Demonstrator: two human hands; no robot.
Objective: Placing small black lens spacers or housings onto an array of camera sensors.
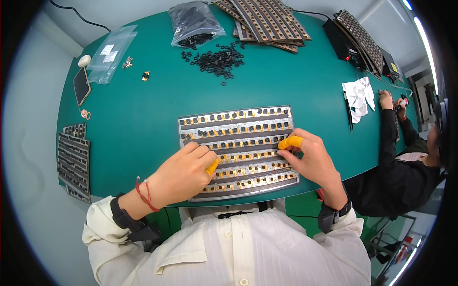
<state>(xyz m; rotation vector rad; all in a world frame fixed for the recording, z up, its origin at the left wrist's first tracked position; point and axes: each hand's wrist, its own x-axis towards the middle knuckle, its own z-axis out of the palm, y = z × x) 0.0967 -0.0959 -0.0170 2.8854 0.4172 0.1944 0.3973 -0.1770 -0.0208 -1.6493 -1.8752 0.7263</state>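
Note:
A metal tray [234, 195] lies on the green table in front of me, carrying rows of small black square pieces on gold-coloured parts. In the upper rows the black pieces look larger than those in the lower rows. My left hand [183, 171] rests over the tray's left side, its fingers curled in and a yellow finger cot on one fingertip. Whatever those fingers hold is hidden. At the tray's right edge, my right hand [312, 159] has thumb and index finger bent toward each other near the end of a middle row. The index finger wears a yellow cot; anything pinched there is too small to tell.
Beyond the tray lie a pile of loose black pieces [220, 61], an open plastic bag [193, 21] and stacked trays [272, 21]. To the left are a phone [82, 86], clear bags [107, 62] and more trays [74, 162]. A person [400, 171] works at right near a white cloth [359, 97].

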